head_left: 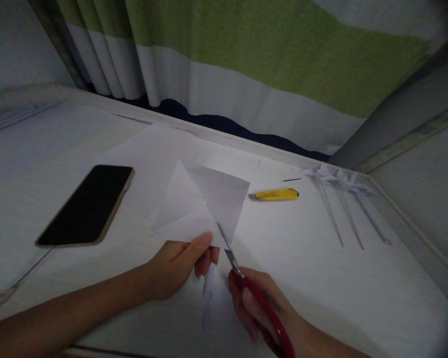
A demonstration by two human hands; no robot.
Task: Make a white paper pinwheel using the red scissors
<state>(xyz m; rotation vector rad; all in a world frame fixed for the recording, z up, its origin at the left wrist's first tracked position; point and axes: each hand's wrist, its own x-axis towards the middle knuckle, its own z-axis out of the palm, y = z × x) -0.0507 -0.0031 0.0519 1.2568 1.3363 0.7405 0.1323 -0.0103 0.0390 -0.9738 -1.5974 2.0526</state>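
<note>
Pinched between thumb and fingers of my left hand is a creased square of white paper, with fold lines running toward its middle. My right hand grips red-handled scissors. Their blades are apart at the paper's lower right edge, one lying over the sheet. Below my left fingers a thin rolled white paper piece shows; I cannot tell whether the hand holds it or it lies on the table.
A yellow utility knife lies right of the paper. Farther right are several paper pinwheels on sticks. A phone lies at left, beside a larger white sheet. A raised edge and striped curtain bound the white table's back.
</note>
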